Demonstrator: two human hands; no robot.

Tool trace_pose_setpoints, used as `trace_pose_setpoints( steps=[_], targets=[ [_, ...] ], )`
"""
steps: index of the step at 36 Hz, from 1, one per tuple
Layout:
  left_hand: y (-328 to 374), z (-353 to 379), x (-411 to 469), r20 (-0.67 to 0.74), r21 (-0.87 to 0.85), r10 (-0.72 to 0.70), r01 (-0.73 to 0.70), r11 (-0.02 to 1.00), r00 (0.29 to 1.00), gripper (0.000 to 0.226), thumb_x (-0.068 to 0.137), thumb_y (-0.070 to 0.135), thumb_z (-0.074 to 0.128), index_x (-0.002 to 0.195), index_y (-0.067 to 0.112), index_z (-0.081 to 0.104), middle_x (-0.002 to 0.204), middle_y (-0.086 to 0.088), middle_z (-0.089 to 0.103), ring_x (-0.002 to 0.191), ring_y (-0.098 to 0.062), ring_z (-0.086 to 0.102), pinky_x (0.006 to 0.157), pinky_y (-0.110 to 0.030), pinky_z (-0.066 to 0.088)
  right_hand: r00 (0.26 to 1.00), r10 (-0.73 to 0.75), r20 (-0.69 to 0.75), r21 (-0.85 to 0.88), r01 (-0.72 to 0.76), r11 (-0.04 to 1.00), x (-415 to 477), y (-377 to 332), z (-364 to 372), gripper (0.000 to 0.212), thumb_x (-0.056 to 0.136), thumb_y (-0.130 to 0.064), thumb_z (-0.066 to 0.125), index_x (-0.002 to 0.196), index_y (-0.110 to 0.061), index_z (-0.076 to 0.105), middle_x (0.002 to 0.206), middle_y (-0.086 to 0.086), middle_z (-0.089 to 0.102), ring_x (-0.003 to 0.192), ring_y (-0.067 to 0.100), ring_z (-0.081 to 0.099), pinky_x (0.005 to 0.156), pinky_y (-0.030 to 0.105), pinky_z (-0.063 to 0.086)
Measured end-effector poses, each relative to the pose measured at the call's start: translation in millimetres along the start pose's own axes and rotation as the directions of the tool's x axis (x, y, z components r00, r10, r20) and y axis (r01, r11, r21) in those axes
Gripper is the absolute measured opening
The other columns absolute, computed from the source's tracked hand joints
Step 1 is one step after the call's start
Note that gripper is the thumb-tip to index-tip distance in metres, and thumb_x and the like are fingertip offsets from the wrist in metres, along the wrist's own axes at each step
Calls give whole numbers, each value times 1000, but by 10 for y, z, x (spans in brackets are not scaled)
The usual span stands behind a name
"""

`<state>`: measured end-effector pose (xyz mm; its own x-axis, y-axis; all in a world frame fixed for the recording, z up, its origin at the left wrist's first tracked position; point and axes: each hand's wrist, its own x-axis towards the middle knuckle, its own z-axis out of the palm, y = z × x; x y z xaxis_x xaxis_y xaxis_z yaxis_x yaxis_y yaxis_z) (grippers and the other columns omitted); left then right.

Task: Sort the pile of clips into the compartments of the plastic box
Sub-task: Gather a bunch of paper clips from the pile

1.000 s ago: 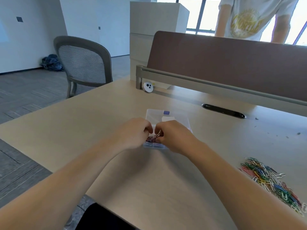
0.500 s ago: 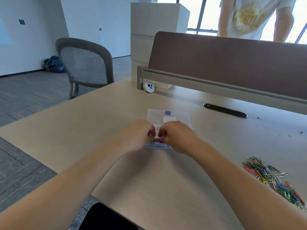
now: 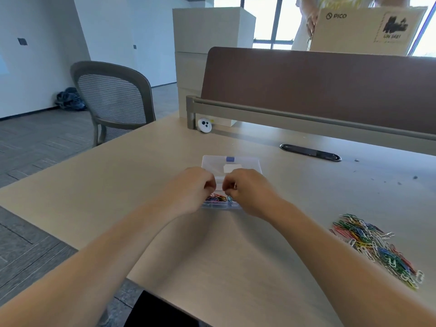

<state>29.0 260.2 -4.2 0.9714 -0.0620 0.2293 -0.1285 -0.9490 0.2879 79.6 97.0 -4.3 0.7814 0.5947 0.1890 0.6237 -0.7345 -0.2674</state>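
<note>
A clear plastic box (image 3: 236, 161) lies on the desk with its lid open. Its near compartments hold coloured clips (image 3: 218, 198). Both my hands hover over the box, knuckles up and fingers curled, with a narrow gap between them. My right hand (image 3: 250, 192) pinches what looks like a small clip at its fingertips. My left hand (image 3: 193, 190) has thumb and fingers drawn together, and what they hold is hidden. The loose pile of coloured clips (image 3: 375, 249) lies far to the right, near the desk's front edge.
A brown divider panel (image 3: 318, 90) runs along the desk's back, with a cable slot (image 3: 310, 152) and a small white round device (image 3: 204, 125) before it. A grey mesh chair (image 3: 113, 102) stands at left. Behind the panel a person holds a cardboard box (image 3: 365, 29).
My hands, joined over a clump of clips a second ago, have drawn slightly apart. The person behind the panel has lifted a cardboard box into view.
</note>
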Motion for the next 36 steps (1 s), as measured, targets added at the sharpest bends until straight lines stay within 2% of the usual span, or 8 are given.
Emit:
trace_pose_setpoints(
  steps=[9,13,15,21,26,30,33,36],
  targets=[
    [538,2,19,0,-64,96,-96,993,995,12,93,22,56,94,21,68,91,5,62,86,-17,59,68,-27,41,995,80,-58,10,-80,997,-489,309,-333,11,93,-21,60,95,-21,71,92,-5,64,84,14,57,75,29,46],
    [971,95,-4,-10,-103,137,-137,985,991,18,97,24,51,100,20,68,93,8,61,84,-11,54,61,-19,36,986,162,-46,3,-162,987,-809,537,-514,12,93,-21,58,95,-21,70,94,-5,65,87,16,58,79,32,48],
    [1180,183,-14,-4,-118,176,-175,977,984,17,95,25,51,96,23,68,97,9,63,88,-12,59,66,-21,43,979,200,-45,0,-201,980,-962,671,-586,11,92,-21,59,94,-22,69,94,-5,66,89,16,58,79,31,48],
    [1749,512,-14,80,-103,274,-265,959,958,17,92,23,52,95,20,69,97,1,59,87,-18,59,78,-36,51,949,311,-55,-21,-313,950,-1436,1042,-777,13,92,-18,60,99,-16,71,98,-3,67,86,11,54,73,23,39],
    [2005,767,29,168,-89,288,-277,957,943,24,92,34,55,110,23,68,112,0,57,104,-20,58,88,-34,47,912,403,-72,-36,-407,913,-1754,1330,-815,10,89,-22,61,94,-20,70,96,-3,67,88,17,60,78,30,50],
    [2165,922,45,261,-79,277,-265,961,925,25,92,36,54,111,23,63,111,-4,60,106,-24,58,85,-34,47,880,469,-81,-51,-473,879,-1949,1492,-810,10,91,-30,60,92,-23,68,97,-1,68,89,20,61,80,35,53],
    [2233,1033,34,286,-71,244,-234,970,926,35,94,39,50,127,28,54,121,-4,57,113,-25,55,94,-37,45,863,503,-47,-58,-505,861,-2029,1579,-793,25,94,-32,56,114,-22,66,119,-1,65,107,20,60,90,34,51],
    [2303,1107,20,250,-93,251,-235,968,935,31,97,34,46,124,23,55,119,-7,58,113,-26,55,91,-32,44,853,522,-22,-40,-523,852,-2048,1623,-770,37,94,-27,53,130,-23,60,134,1,59,120,22,55,95,30,45]
  ],
)
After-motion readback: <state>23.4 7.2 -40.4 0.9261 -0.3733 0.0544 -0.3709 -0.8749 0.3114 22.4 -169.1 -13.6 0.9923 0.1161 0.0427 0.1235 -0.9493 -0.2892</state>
